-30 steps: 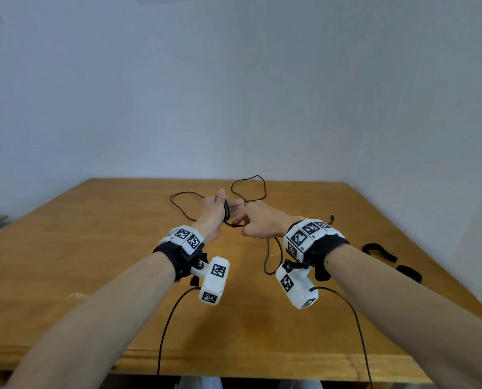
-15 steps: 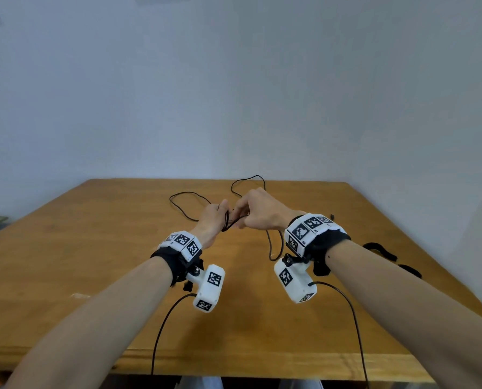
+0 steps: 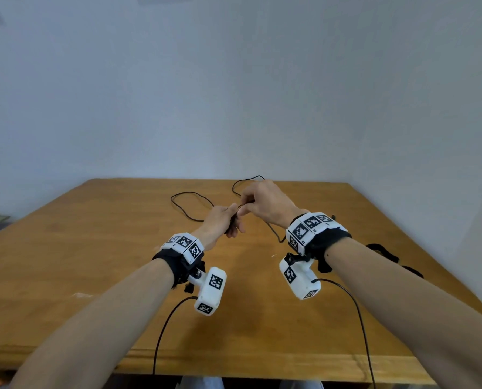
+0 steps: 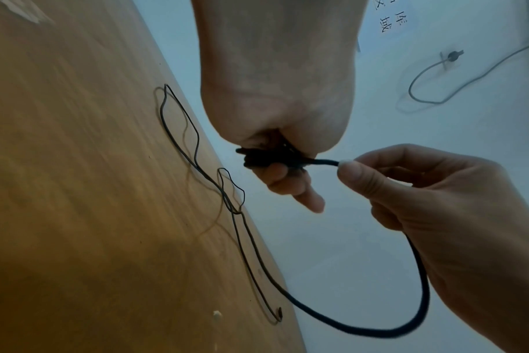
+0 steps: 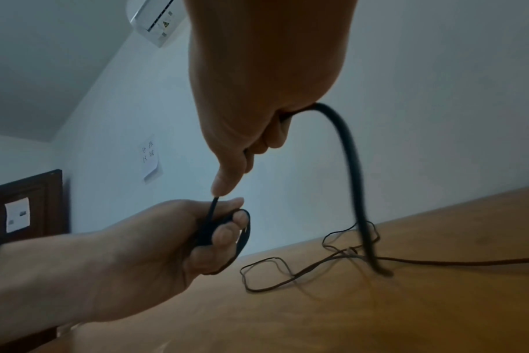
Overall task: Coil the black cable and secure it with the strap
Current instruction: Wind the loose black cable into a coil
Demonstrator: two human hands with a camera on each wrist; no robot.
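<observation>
The thin black cable (image 3: 189, 204) lies in loose loops on the far middle of the wooden table (image 3: 66, 262). My left hand (image 3: 223, 220) grips a small bundle of coiled cable (image 4: 269, 157) turns above the table. My right hand (image 3: 262, 202), just right of it and slightly higher, pinches the cable (image 4: 326, 163) between thumb and forefinger close to the coil (image 5: 242, 229). From that pinch the cable (image 5: 352, 172) runs through the right fist and hangs down to the table. A black strap (image 3: 383, 252) lies on the table at the right, behind my right forearm.
The table's far edge meets a pale wall (image 3: 234, 94). A second dark strap piece (image 3: 413, 270) lies near the right edge. Thin leads (image 3: 164, 327) hang from both wrist cameras over the near edge. The near half of the table is bare wood.
Both hands have lifted and moved farther from me. My right hand rose above and over the left, drawing the cable up and around the coil that my left hand holds.
</observation>
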